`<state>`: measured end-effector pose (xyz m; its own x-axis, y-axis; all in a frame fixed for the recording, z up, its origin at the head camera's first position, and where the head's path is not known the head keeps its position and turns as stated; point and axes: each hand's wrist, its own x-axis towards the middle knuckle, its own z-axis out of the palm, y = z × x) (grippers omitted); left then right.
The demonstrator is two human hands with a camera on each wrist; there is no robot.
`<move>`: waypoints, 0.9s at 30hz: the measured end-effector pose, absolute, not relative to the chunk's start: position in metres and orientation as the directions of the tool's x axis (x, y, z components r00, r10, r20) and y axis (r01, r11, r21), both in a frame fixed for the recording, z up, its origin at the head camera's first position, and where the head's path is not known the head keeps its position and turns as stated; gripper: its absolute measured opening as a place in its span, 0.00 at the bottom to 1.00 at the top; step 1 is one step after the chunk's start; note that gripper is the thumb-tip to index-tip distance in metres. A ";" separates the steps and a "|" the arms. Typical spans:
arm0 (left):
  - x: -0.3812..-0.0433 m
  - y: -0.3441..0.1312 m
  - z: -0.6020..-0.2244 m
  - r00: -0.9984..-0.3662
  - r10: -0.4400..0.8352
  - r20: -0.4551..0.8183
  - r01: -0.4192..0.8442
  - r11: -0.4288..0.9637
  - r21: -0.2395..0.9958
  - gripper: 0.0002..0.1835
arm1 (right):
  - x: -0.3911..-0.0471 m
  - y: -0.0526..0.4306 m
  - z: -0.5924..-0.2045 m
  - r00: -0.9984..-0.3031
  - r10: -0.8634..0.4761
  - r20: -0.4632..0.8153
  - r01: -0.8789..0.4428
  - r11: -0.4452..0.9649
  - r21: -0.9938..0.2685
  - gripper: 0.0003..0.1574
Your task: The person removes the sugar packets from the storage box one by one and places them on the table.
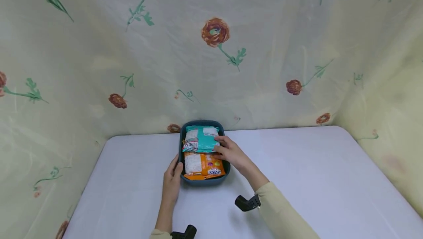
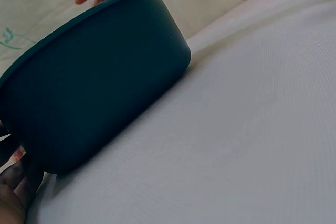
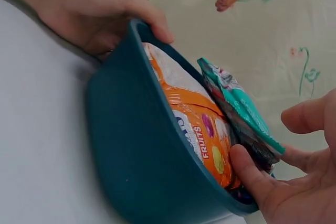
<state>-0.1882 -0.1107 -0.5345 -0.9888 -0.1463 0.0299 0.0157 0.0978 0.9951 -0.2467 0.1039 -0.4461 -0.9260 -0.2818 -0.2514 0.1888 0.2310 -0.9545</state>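
Observation:
A dark teal plastic bin (image 1: pixel 205 183) stands on the table near its back edge. My left hand (image 1: pixel 172 180) holds the bin's left side, its thumb (image 3: pixel 160 27) up at the rim and its other fingers on the outer wall. Inside lies an orange "Fox's" candy bag (image 1: pixel 211 165), nearer to me. Behind it a turquoise packet (image 1: pixel 203 138) leans up, overlapping the orange bag. My right hand (image 1: pixel 231 154) reaches over the right rim with its fingers spread at the turquoise packet's right edge. One fingertip (image 3: pixel 241 158) rests low beside the orange bag; another finger stands clear above the packet.
A white-covered table (image 1: pixel 297 169) extends to both sides of the bin. Flower-printed fabric (image 1: pixel 257 84) hangs close behind the table's back edge and along both sides. Dark wrist cameras (image 1: pixel 248 203) sit on both wrists, below the beige sleeves' cuffs.

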 end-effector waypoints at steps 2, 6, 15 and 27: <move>-0.187 -0.109 -0.530 -0.990 -0.136 0.036 0.022 0.097 0.995 0.28 | -0.251 0.105 -0.447 -0.924 -0.277 -0.262 0.210 0.203 -0.956 0.28; -0.188 -0.108 -0.522 -0.989 -0.138 0.043 0.027 0.116 0.993 0.27 | -0.258 0.103 -0.441 -0.923 -0.272 -0.273 0.241 0.143 -0.960 0.28; -0.195 -0.111 -0.533 -0.985 -0.164 0.055 0.033 0.134 0.990 0.27 | -0.267 0.094 -0.446 -0.947 -0.205 -0.248 0.235 0.083 -0.968 0.26; -0.189 -0.111 -0.537 -0.985 -0.169 0.018 -0.004 0.126 0.992 0.26 | -0.252 0.103 -0.468 -0.978 -0.112 -0.179 0.174 0.054 -0.983 0.24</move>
<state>-0.1887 -0.1115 -0.5368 -0.9854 -0.1693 0.0180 -0.0035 0.1257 0.9921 -0.2524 0.1027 -0.4682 -0.9775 -0.1119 -0.1788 0.1737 0.0539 -0.9833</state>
